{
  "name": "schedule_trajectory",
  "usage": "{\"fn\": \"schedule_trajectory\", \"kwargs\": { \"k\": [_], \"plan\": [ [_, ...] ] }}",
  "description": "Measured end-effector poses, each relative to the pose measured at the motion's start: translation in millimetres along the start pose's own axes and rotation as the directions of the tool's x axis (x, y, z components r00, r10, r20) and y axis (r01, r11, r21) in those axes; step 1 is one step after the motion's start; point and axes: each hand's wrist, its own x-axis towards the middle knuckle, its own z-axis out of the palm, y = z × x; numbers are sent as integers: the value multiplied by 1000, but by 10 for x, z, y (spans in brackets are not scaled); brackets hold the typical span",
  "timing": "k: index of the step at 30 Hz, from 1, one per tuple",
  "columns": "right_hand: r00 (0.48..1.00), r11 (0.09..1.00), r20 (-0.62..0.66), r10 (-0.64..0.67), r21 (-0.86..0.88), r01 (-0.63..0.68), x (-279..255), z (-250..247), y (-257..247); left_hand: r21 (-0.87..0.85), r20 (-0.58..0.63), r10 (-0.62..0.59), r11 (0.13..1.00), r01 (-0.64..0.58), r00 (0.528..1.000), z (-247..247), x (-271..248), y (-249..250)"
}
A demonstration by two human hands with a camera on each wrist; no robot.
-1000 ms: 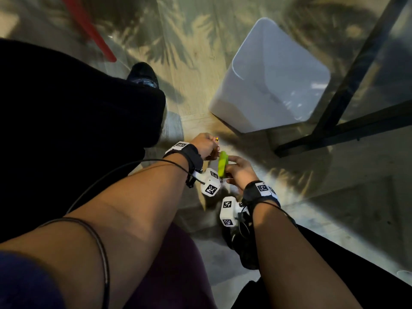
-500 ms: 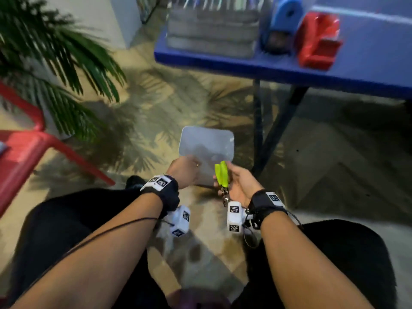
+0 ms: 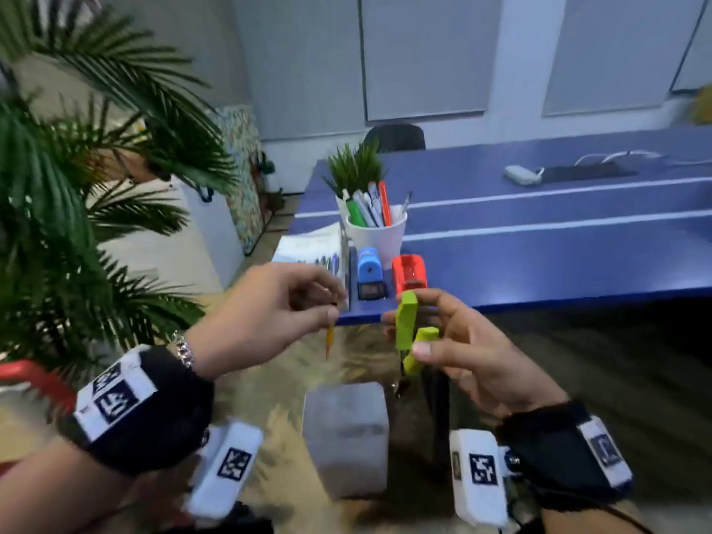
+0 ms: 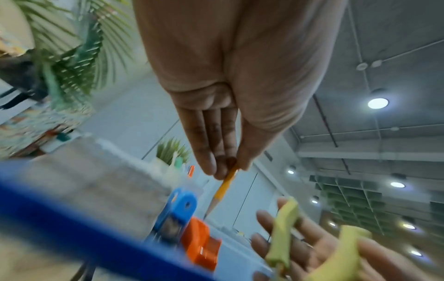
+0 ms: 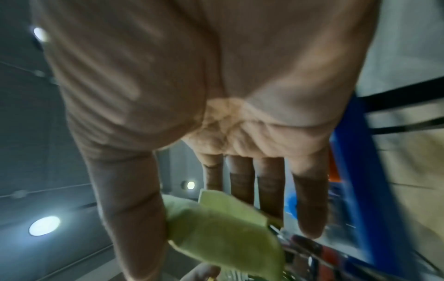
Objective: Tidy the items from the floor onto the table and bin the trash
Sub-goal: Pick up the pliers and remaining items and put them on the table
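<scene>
One short yellow pencil [image 3: 329,341] hangs pinched in the left hand [image 3: 266,317], while the right hand [image 3: 466,352] grasps one tool with two lime-green handles [image 3: 406,321]. Just beyond both hands, the blue table [image 3: 539,240] carries one blue sharpener [image 3: 369,269], one red stapler [image 3: 409,272] and one white pen cup [image 3: 379,235]; one grey bin [image 3: 345,437] stands below.

A yellow-orange pencil [image 3: 329,341] with a dark tip; a lime-green-handled tool [image 3: 407,325] at its 3 o'clock. The table [image 3: 539,240] is deep blue with thin white stripes — on it a blue sharpener [image 3: 370,272], a red-orange stapler [image 3: 409,273] at the sharpener's 3 o'clock, and a white cup [image 3: 379,238] at 12. The bin [image 3: 346,437] is pale grey — the wristbands [image 3: 154,410] black with black-and-white square codes.
</scene>
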Motion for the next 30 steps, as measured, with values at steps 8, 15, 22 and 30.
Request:
{"fn": "schedule_trajectory", "kwargs": {
  "k": [8, 15, 22, 30],
  "plan": [
    [945, 964, -195, -262, -90, 249, 97, 84, -700, 147, -372, 71, 989, -17, 925, -487, 1540, 244],
    [942, 968, -246, -230, -155, 196, 4, 60, -733, 307, -409, -46, 934, 185, 911, -209, 2078, -137],
    [938, 956, -247, -244, -226, 190, 48, 12, -820, 441, -349, -85, 864, 243, 933, 56, 2195, -482],
    [948, 914, -206, -244, -376, 154, 365, 158, -870, 503, -365, -75, 823, 265, 928, -34, 1914, -550]
  ]
}}
